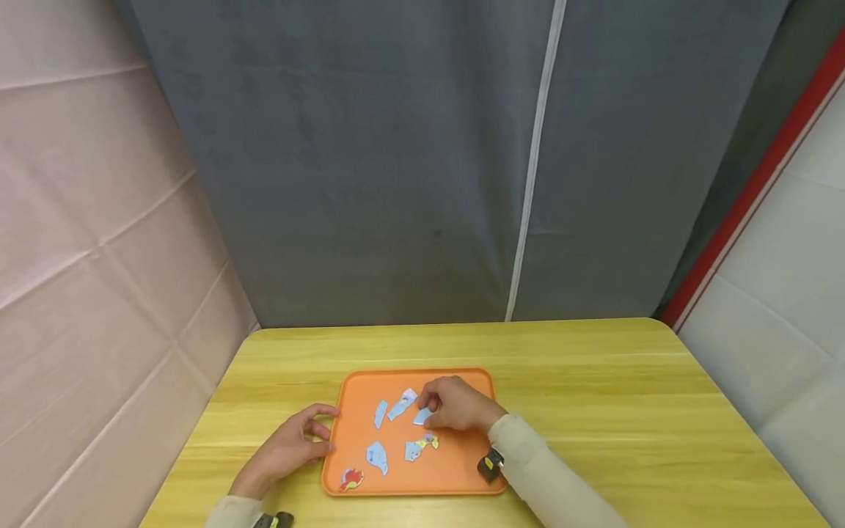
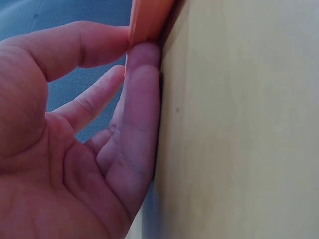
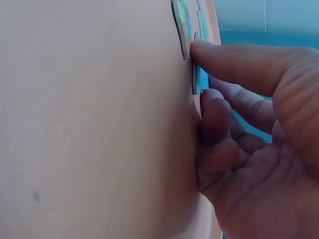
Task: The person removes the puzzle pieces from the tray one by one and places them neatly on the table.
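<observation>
Several flat puzzle pieces lie on an orange tray (image 1: 455, 480). My right hand (image 1: 458, 405) is over the tray's right half, its thumb and curled fingers pinching a light-blue puzzle piece (image 1: 422, 416). In the right wrist view the thumb presses that piece's edge (image 3: 195, 79), beside a patterned piece (image 3: 182, 25). My left hand (image 1: 287, 444) grips the tray's left rim. The left wrist view has the thumb against the orange rim (image 2: 149, 20) and the other fingers bent beside it, low along the tabletop.
Other pieces on the tray are a red one (image 1: 351, 479), a wide blue one (image 1: 377, 457), a narrow blue one (image 1: 380, 413), a long blue one (image 1: 402, 404) and a blue-and-yellow one (image 1: 413, 449). The wooden table (image 1: 594, 411) meets a grey curtain (image 1: 370, 183) behind.
</observation>
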Action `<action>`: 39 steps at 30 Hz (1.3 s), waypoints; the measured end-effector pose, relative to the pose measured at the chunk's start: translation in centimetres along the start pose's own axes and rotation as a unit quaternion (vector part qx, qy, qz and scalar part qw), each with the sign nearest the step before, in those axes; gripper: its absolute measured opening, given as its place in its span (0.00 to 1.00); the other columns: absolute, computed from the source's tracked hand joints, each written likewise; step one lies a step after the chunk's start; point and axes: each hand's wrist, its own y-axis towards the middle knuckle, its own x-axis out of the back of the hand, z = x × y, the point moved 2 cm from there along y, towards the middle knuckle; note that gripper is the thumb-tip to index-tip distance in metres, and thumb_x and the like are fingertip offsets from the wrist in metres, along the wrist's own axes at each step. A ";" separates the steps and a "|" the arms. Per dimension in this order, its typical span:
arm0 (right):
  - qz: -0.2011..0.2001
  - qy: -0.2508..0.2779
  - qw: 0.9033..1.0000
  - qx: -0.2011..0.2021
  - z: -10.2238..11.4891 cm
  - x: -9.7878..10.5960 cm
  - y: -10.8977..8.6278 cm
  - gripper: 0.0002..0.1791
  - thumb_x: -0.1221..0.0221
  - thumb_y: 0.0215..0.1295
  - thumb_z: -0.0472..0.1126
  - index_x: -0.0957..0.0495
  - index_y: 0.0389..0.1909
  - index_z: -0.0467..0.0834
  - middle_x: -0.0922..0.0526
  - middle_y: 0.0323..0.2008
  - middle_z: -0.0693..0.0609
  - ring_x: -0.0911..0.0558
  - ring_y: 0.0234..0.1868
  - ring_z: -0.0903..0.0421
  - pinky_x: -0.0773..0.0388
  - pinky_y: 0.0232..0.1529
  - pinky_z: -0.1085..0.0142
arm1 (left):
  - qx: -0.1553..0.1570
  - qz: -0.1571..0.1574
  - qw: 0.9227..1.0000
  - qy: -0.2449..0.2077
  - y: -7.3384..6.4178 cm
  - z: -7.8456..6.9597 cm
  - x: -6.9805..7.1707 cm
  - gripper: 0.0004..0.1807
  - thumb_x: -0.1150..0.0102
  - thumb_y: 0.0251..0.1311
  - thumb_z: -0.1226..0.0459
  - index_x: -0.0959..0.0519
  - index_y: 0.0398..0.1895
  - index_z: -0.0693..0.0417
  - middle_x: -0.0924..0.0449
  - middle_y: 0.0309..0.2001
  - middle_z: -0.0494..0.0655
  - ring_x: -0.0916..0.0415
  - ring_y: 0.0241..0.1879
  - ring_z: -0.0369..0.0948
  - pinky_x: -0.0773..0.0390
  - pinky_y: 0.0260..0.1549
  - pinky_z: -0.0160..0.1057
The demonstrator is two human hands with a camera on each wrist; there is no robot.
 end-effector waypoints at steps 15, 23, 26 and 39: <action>-0.007 0.001 1.000 0.020 1.0 0.3 -0.8 0.10 0.27 0.62 0.36 0.18 0.40 0.47 0.21 0.30 0.60 0.25 0.31 0.65 0.24 0.37 0.70 | 0.004 -0.002 1.000 0.001 -0.2 0.0 0.0 0.32 0.29 0.61 0.72 0.27 0.70 0.59 0.23 0.42 0.55 0.25 0.33 0.44 0.19 0.28 0.37; -0.008 0.041 0.999 0.016 2.0 0.8 -1.9 0.09 0.28 0.63 0.35 0.18 0.39 0.48 0.19 0.29 0.60 0.23 0.30 0.65 0.22 0.35 0.70 | 0.001 -0.002 1.000 -0.001 -0.4 -0.3 -0.1 0.32 0.29 0.61 0.72 0.27 0.70 0.59 0.23 0.41 0.54 0.26 0.30 0.42 0.21 0.27 0.35; -0.011 0.053 0.998 0.015 2.3 1.0 -2.4 0.09 0.28 0.63 0.36 0.18 0.38 0.50 0.18 0.29 0.60 0.22 0.29 0.65 0.21 0.33 0.70 | 0.000 -0.002 1.000 0.002 -0.4 -0.4 -0.1 0.32 0.29 0.61 0.72 0.27 0.70 0.59 0.23 0.40 0.54 0.26 0.29 0.41 0.21 0.27 0.35; -0.027 0.093 0.995 0.037 3.8 2.6 -4.3 0.06 0.31 0.70 0.38 0.17 0.44 0.47 0.15 0.35 0.59 0.18 0.35 0.64 0.18 0.40 0.69 | 0.004 -0.010 1.000 0.005 -0.2 -0.5 -0.2 0.32 0.30 0.61 0.72 0.27 0.70 0.59 0.23 0.40 0.54 0.26 0.30 0.42 0.21 0.27 0.36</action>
